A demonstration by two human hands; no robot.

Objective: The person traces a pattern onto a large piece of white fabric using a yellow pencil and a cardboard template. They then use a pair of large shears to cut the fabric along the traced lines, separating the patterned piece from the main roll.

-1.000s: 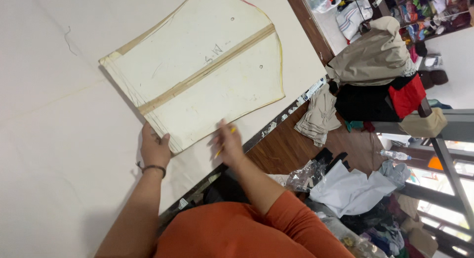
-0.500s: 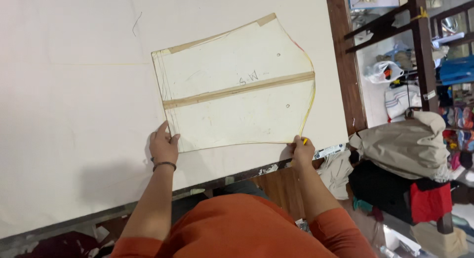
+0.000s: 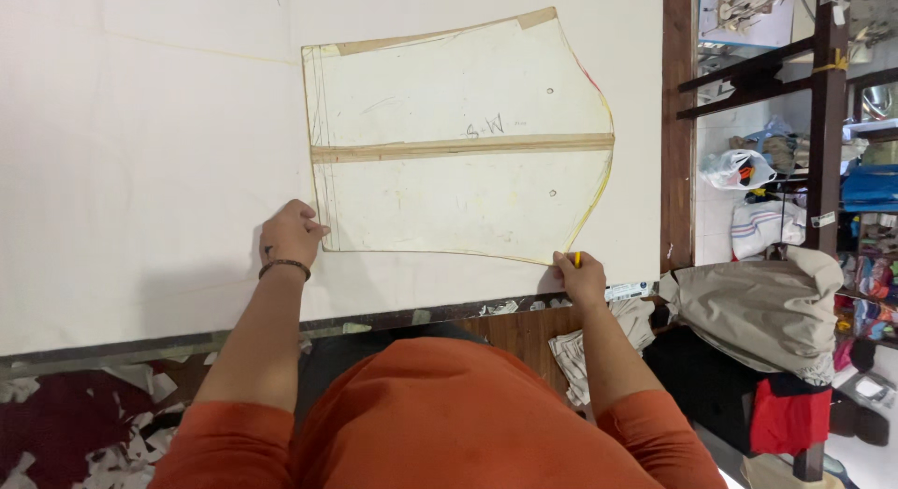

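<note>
Now the cream card pattern piece with a taped middle band [image 3: 458,148], tilted a second ago, is laid square on the white cloth [image 3: 140,152]. Its lower left corner is pressed by the flattened left hand [image 3: 290,235]; the right hand [image 3: 580,276], moved to the lower right corner, is pinched on a yellow chalk [image 3: 577,258], so tracing appears under way.

Our right hand [image 3: 582,279] hides nearly all of the yellow marker [image 3: 577,259], so its grip stays unclear. The white cloth [image 3: 140,124] runs off the top and left edges. The shelf clutter [image 3: 865,265] is too small to identify.
</note>
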